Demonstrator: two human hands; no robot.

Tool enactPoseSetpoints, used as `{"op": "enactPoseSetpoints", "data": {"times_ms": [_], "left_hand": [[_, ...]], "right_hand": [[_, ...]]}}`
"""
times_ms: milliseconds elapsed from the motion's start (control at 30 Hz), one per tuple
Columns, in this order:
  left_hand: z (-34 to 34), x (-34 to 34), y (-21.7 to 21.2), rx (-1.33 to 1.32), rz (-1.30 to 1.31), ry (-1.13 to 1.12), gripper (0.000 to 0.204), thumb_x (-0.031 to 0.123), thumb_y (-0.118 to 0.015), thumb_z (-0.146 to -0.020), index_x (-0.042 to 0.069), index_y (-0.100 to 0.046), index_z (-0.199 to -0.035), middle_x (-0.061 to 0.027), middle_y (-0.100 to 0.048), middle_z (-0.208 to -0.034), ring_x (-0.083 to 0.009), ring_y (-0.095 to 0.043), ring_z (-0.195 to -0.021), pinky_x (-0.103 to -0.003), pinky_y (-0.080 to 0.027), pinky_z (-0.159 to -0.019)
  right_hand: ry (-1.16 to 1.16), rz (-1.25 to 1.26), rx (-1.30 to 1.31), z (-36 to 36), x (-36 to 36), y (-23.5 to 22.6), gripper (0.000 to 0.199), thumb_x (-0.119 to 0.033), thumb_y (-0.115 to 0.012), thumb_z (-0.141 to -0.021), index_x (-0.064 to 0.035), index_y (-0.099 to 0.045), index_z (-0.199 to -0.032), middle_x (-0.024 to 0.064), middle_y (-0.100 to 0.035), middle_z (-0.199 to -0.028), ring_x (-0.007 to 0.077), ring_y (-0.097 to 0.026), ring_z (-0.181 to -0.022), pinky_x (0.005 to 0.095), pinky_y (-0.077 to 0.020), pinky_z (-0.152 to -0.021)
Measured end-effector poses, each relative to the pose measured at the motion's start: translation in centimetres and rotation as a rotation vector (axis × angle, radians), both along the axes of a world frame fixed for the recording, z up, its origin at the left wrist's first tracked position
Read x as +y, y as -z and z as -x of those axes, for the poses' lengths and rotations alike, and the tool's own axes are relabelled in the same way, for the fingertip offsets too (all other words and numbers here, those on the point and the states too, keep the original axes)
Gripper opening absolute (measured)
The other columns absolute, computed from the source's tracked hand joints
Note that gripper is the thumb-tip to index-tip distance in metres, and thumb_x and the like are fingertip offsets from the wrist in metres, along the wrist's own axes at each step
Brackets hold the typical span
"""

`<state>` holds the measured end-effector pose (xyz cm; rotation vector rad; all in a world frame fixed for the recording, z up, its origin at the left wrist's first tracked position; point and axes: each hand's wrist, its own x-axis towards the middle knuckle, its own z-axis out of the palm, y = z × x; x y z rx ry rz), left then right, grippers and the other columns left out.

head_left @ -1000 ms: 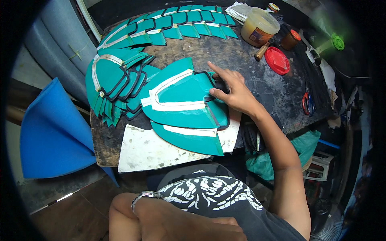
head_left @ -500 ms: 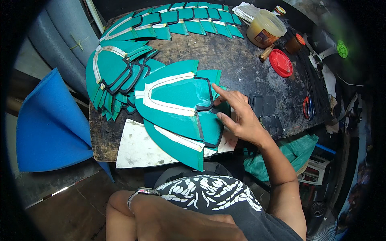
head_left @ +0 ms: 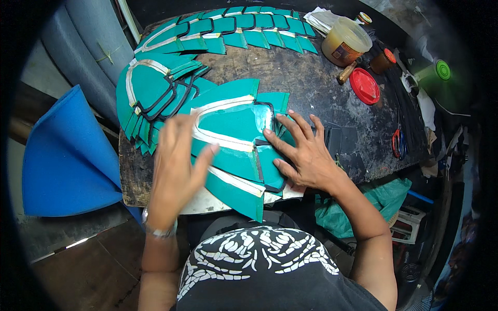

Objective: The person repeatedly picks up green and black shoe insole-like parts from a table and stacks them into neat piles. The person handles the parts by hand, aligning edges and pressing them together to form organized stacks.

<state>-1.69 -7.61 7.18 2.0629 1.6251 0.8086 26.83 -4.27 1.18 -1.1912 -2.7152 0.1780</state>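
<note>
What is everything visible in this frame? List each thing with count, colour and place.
large foam piece: one, teal with pale and black edging, near table edge under both hands
stacked foam pieces: several, teal with black trim, left part of table
row of foam scales: many, teal, far edge
table: one, dark and worn, centre
tub: one, yellowish translucent, far right
lid: one, red, right of centre
small jar: one, brown with orange cap, beside the tub
scissors: one, red handles, right edge
foam sheet: one, blue, left of table
left hand: flat on the large piece, wristwatch on wrist
right hand: fingers spread, pressing the piece's right end
</note>
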Motion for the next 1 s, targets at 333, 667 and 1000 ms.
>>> {"op": "enactPoseSetpoints", "data": {"times_ms": [333, 667, 1000], "left_hand": [[1.4, 1.6, 7.6, 0.031, -0.087, -0.307, 0.084, 0.027, -0.085, -0.075, -0.008, -0.041, -0.138, -0.0249, -0.047, -0.128, -0.0374, -0.048, -0.118, -0.044, -0.041, -0.103], [0.1, 1.5, 7.1, -0.285, -0.027, -0.244, 0.08, 0.007, -0.077, -0.08, 0.003, -0.029, -0.144, -0.0264, -0.048, -0.134, -0.0381, -0.055, -0.12, -0.043, -0.042, -0.105], [0.7, 2.3, 6.7, -0.56, 0.093, -0.149, 0.076, 0.001, -0.071, -0.084, 0.01, -0.028, -0.146, -0.0257, -0.053, -0.129, -0.0303, -0.061, -0.113, -0.04, -0.048, -0.098]], "right_hand": [[0.006, -0.139, -0.027, 0.8, -0.3, -0.1, 0.049, -0.047, -0.052, -0.095, -0.0332, -0.055, -0.142, 0.0143, -0.036, -0.155, 0.0391, -0.027, -0.146, 0.0747, -0.0026, -0.112], [-0.008, 0.193, 0.073, 0.0, 2.0, 0.1, 0.051, -0.049, -0.04, -0.101, -0.0327, -0.048, -0.148, 0.0106, -0.017, -0.166, 0.0405, -0.005, -0.153, 0.0687, 0.0023, -0.116], [0.216, 0.028, -0.079, 0.0, 4.4, 1.7, 0.047, -0.039, -0.027, -0.107, -0.0323, -0.043, -0.151, 0.0142, -0.016, -0.165, 0.0394, -0.005, -0.153, 0.0716, 0.004, -0.114]]}}
